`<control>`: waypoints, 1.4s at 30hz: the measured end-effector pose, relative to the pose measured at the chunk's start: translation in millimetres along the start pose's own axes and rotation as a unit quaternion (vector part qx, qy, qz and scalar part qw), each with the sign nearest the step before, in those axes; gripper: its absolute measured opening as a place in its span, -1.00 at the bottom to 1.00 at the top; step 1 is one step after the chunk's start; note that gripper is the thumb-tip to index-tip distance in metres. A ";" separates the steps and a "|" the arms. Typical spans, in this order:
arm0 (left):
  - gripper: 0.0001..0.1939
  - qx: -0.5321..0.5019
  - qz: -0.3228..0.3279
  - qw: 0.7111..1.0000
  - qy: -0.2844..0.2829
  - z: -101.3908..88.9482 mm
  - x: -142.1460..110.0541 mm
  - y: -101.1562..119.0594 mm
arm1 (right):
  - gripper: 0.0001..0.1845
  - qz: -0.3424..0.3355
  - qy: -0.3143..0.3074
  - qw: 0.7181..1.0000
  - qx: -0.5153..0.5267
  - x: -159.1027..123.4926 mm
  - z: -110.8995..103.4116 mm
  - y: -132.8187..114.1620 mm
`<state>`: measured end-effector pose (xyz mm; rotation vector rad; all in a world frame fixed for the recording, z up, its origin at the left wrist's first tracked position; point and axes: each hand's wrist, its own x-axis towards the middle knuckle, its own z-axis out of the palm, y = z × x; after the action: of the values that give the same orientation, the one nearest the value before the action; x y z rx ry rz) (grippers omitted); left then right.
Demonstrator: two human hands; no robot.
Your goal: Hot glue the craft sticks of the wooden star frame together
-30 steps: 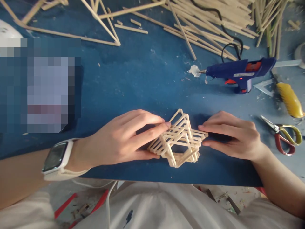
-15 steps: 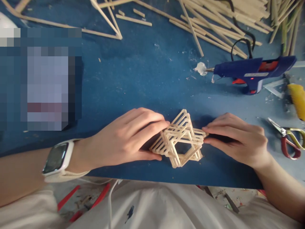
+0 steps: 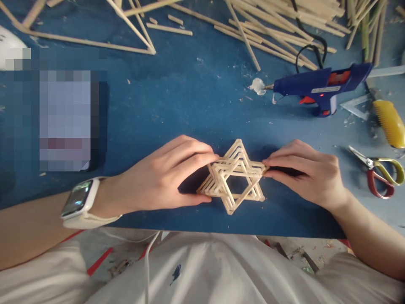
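One head-worn camera looks forward and steeply down past the wearer's own shirt (image 3: pixel 202 270), which fills 6 o'clock. Beyond it the near edge of the counter (image 3: pixel 177 109) crosses almost level, and the surface spreads up to the frame's 12 o'clock border. The left forearm (image 3: pixel 34 232) enters from 8 o'clock, the right forearm (image 3: pixel 367 230) from 4. The star (image 3: pixel 236 169) lies just off centre toward 4 o'clock, near enough for separate strips to show. The pile (image 3: pixel 272 14) at 1 o'clock lies farther off, cut by the border.
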<state>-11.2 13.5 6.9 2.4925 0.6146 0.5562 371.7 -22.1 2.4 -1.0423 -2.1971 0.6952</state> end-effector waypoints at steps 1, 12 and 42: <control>-0.31 0.000 0.001 1.000 0.001 0.4 -0.3 -0.4 | -0.52 0.003 0.002 1.000 0.000 -0.4 0.2 0.1; -0.27 0.012 -0.001 1.000 0.019 6.1 -3.6 -4.3 | -0.59 0.020 0.011 1.000 -0.005 -2.1 1.7 2.2; -0.22 0.007 0.000 1.000 0.009 6.7 -2.6 -1.0 | -0.59 0.010 -0.002 1.000 -0.023 -2.7 0.4 -0.9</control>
<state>-10.3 10.5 0.4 2.5031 0.6273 0.5772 372.4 -24.9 1.9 -1.0871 -2.2185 0.6594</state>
